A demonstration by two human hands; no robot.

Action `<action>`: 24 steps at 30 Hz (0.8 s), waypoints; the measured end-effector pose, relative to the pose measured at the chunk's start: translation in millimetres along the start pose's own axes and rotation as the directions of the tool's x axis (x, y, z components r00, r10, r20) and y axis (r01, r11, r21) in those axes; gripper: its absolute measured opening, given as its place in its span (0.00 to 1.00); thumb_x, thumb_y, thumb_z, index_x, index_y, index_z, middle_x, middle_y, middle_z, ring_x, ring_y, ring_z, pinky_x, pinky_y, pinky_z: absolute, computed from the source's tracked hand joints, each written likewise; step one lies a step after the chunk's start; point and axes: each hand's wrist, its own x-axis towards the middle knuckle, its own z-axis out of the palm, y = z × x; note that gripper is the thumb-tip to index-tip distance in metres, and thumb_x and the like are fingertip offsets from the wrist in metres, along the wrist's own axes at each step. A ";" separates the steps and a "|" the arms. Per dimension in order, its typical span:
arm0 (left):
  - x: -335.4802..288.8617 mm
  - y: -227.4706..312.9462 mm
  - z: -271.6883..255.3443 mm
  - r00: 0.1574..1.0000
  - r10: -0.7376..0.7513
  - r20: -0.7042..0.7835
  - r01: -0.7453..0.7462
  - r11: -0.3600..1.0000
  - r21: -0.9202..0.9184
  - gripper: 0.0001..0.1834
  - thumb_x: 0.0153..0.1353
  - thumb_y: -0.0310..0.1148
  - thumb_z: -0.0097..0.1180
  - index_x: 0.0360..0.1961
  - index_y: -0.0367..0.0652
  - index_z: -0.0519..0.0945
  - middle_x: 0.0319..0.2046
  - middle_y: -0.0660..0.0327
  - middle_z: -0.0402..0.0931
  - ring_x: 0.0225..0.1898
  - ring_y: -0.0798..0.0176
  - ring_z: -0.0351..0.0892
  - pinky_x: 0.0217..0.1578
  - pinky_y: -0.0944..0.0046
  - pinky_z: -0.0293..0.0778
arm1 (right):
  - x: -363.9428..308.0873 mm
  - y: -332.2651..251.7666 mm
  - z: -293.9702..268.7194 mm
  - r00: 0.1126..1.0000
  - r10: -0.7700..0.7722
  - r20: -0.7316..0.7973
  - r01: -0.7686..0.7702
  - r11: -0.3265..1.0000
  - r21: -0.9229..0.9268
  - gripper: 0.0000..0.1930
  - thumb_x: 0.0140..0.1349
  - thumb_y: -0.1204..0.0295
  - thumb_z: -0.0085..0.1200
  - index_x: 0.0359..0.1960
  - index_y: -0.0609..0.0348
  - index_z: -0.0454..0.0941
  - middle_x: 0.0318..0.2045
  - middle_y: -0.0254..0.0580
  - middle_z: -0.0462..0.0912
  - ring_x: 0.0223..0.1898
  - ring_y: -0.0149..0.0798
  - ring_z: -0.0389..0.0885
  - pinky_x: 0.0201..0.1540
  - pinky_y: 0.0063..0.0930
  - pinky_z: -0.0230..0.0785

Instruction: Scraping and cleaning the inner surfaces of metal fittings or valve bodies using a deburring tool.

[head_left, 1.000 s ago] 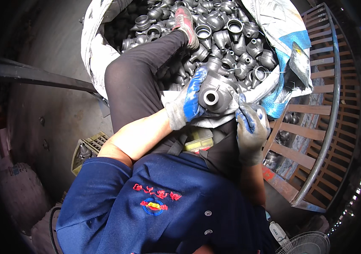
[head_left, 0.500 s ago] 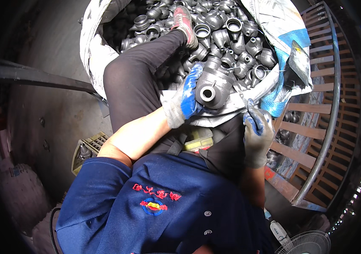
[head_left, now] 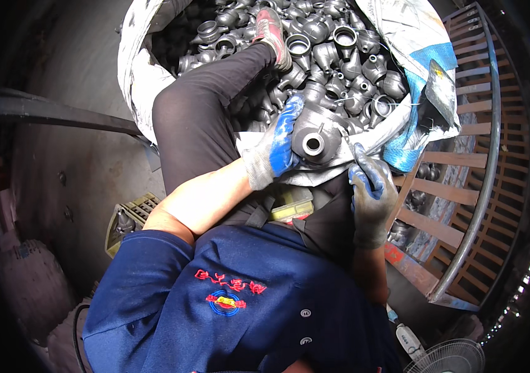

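Note:
My left hand (head_left: 278,146), in a blue-coated grey work glove, is closed on the side of a dark grey hollow moulded part (head_left: 322,124). The part is bulb-shaped, and its round open neck points up toward me. Close to its right side is my gloved right hand (head_left: 374,189), fingers closed and index finger extended. A slim, pale, blade-like tool (head_left: 348,140) sticks out from these fingers toward the part; its handle is hidden in the glove. Whether its tip touches the part, I cannot tell.
Beyond my hands a large white woven sack (head_left: 147,74) holds many similar parts (head_left: 327,57); my shoe (head_left: 269,31) rests among them. A slatted metal rack (head_left: 476,161) stands at right. A yellowish crate (head_left: 144,208) is at left, a fan (head_left: 454,357) at lower right.
The part has shifted slightly right and turned a little in my left hand. My right hand has moved slightly left and up, with the tool nearer the part.

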 end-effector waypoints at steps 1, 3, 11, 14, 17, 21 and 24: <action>0.3 -3.0 -1.9 0.988 0.110 0.107 -0.134 0.959 0.252 0.27 0.66 0.54 0.37 0.54 0.42 0.66 0.46 0.55 0.73 0.47 0.59 0.76 0.49 0.58 0.73 | 0.6 1.5 1.3 1.000 0.001 -0.001 -0.001 1.000 -0.001 0.14 0.51 0.86 0.50 0.41 0.71 0.77 0.38 0.46 0.78 0.40 0.34 0.76 0.44 0.22 0.67; -1.8 -1.4 -0.4 0.992 0.101 0.079 -0.113 0.981 0.160 0.27 0.66 0.53 0.36 0.54 0.42 0.66 0.47 0.55 0.73 0.47 0.59 0.76 0.49 0.58 0.73 | 2.1 5.7 4.7 0.995 -0.088 -0.043 0.087 0.996 -0.020 0.12 0.47 0.84 0.55 0.36 0.68 0.78 0.31 0.48 0.80 0.33 0.42 0.79 0.38 0.29 0.71; 4.3 0.8 -1.9 0.983 -0.180 -0.028 0.162 0.933 -0.321 0.27 0.67 0.52 0.34 0.56 0.42 0.65 0.49 0.54 0.72 0.48 0.60 0.75 0.49 0.59 0.73 | 5.9 0.6 -4.2 0.981 -0.194 0.000 0.192 0.970 -0.146 0.11 0.47 0.82 0.56 0.35 0.67 0.78 0.31 0.49 0.79 0.30 0.46 0.78 0.34 0.31 0.70; 4.4 0.6 -1.7 0.994 -0.111 -0.013 0.106 0.974 -0.200 0.27 0.67 0.52 0.34 0.55 0.42 0.66 0.49 0.55 0.72 0.48 0.61 0.75 0.50 0.61 0.72 | 4.4 5.1 -1.3 0.985 -0.168 -0.034 0.164 0.982 -0.092 0.11 0.47 0.82 0.56 0.35 0.67 0.77 0.31 0.49 0.78 0.30 0.45 0.78 0.34 0.31 0.70; 5.5 1.9 -1.5 0.998 -0.068 0.006 0.068 0.991 -0.116 0.27 0.67 0.52 0.35 0.55 0.43 0.66 0.48 0.56 0.72 0.48 0.62 0.75 0.51 0.62 0.71 | 3.9 2.6 -2.4 0.992 -0.125 -0.009 0.124 0.989 -0.076 0.11 0.47 0.83 0.55 0.35 0.67 0.77 0.30 0.48 0.78 0.30 0.43 0.78 0.35 0.30 0.70; 5.2 4.0 0.3 0.984 -0.141 -0.108 0.108 0.958 -0.265 0.26 0.67 0.53 0.35 0.54 0.43 0.67 0.47 0.59 0.73 0.48 0.64 0.74 0.51 0.63 0.70 | 6.2 0.7 -2.5 0.993 -0.114 0.003 0.114 0.992 -0.046 0.11 0.48 0.83 0.53 0.36 0.67 0.77 0.31 0.47 0.78 0.31 0.41 0.78 0.37 0.28 0.70; 7.5 1.4 0.5 0.984 -0.143 -0.104 0.106 0.949 -0.297 0.27 0.67 0.53 0.36 0.54 0.43 0.68 0.47 0.59 0.73 0.48 0.64 0.75 0.50 0.64 0.70 | 1.6 9.7 4.8 0.998 -0.057 -0.037 0.060 0.996 0.070 0.12 0.49 0.84 0.52 0.37 0.68 0.77 0.31 0.47 0.78 0.31 0.40 0.78 0.37 0.27 0.70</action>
